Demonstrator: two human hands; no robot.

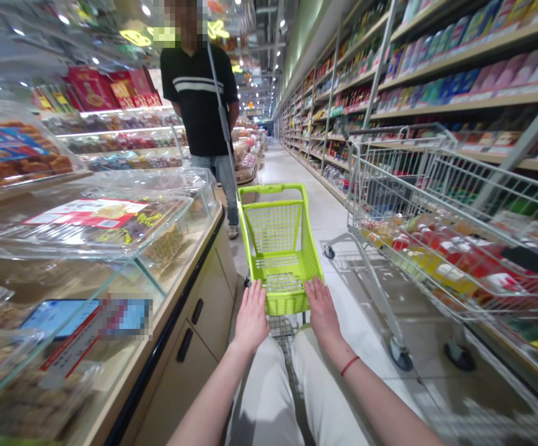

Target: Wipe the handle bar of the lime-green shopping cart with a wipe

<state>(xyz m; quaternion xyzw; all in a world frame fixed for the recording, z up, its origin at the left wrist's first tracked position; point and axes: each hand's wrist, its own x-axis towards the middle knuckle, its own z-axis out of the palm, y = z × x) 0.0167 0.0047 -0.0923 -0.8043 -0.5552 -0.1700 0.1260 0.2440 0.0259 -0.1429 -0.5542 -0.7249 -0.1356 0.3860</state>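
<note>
Resting on the rear rim of a lime-green shopping cart (287,303), the left hand (251,316) and right hand (322,310) lie flat, fingers spread open rather than curled around it. Left of the cart runs a glass bakery counter (111,217); right of it stands a wire shopping cart (403,204) holding bottles (440,260); ahead of it stands a person in a striped black shirt (199,105)

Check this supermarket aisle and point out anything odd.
A thin pale pole runs from the shoulder of the person ahead down toward the lime-green shopping cart. It looks odd in a shop aisle; I cannot tell what it is.
</note>
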